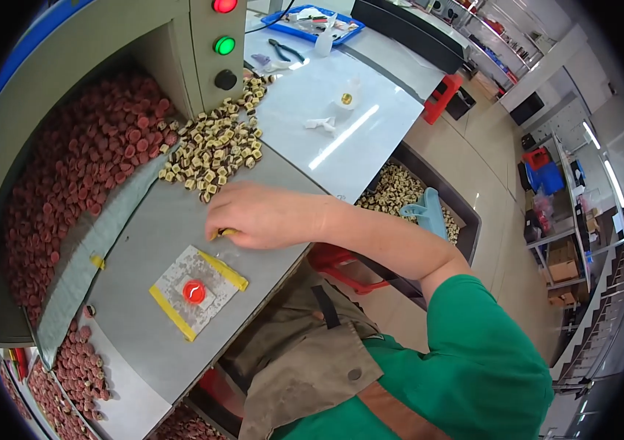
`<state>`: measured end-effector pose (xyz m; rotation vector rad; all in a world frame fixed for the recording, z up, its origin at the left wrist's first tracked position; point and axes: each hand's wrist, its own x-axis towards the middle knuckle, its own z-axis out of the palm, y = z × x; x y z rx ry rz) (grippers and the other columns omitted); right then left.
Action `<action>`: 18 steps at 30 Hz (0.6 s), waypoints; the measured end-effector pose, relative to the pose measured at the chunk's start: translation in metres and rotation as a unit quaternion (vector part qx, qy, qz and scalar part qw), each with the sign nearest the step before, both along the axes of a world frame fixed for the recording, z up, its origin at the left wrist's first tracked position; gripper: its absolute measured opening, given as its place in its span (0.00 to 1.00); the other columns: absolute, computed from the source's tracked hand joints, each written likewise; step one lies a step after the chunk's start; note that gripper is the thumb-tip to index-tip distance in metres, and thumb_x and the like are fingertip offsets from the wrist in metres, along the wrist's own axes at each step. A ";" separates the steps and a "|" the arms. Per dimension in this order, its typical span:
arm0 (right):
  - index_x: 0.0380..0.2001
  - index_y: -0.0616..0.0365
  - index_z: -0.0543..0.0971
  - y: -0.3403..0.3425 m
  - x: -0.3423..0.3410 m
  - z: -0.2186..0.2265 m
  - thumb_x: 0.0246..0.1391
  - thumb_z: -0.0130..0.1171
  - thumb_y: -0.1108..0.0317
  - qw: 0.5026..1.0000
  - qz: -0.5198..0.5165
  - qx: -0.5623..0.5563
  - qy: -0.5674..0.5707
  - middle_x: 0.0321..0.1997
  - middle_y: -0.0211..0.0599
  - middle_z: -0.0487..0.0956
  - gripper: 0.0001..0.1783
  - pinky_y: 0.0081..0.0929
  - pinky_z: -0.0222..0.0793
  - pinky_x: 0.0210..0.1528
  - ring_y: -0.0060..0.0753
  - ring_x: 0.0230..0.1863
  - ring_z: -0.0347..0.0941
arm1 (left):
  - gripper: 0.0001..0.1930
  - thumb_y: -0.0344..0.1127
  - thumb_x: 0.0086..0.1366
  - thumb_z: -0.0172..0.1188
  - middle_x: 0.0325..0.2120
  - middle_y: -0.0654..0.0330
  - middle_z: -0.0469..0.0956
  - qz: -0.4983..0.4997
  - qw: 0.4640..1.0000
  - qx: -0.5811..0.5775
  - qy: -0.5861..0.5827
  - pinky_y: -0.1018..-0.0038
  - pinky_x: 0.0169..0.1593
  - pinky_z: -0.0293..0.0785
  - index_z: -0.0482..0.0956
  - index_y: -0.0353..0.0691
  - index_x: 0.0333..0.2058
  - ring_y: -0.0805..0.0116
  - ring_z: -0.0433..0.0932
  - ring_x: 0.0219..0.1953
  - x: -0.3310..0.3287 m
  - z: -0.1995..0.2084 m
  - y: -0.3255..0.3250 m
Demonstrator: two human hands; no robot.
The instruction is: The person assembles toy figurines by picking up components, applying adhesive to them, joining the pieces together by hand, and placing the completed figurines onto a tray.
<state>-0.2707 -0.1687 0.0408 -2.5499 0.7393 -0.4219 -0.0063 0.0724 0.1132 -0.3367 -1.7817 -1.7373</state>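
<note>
My right hand [260, 218] reaches in from the right above the grey worktop, its fingers closed on a small yellow piece [225, 232] that is mostly hidden. Just beyond the hand lies a heap of small yellow-and-dark pieces [213, 155]. Nearer to me, a speckled pad [181, 277] is fixed to the worktop with strips of yellow tape. At its middle sits a bright red round piece [194, 292] with a white glare across it. My left hand does not show.
Dull red round pieces [99, 161] fill the machine's [196, 51] opening at left; more red pieces [81, 359] lie below. Pliers [282, 50] and a blue tray [352, 31] are on the white table behind. At right, a bin [466, 202] holds yellow-and-dark pieces and a light-blue scoop [429, 213].
</note>
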 end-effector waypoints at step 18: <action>0.44 0.60 0.74 0.003 0.014 -0.009 0.51 0.59 0.69 0.994 -0.043 0.059 -0.083 0.44 0.40 0.75 0.16 0.32 0.68 0.51 0.42 0.46 0.72 | 0.13 0.35 0.66 0.52 0.37 0.46 0.76 -0.147 0.985 0.032 0.079 0.64 0.41 0.70 0.72 0.26 0.39 0.56 0.74 0.38 0.013 -0.015 -0.022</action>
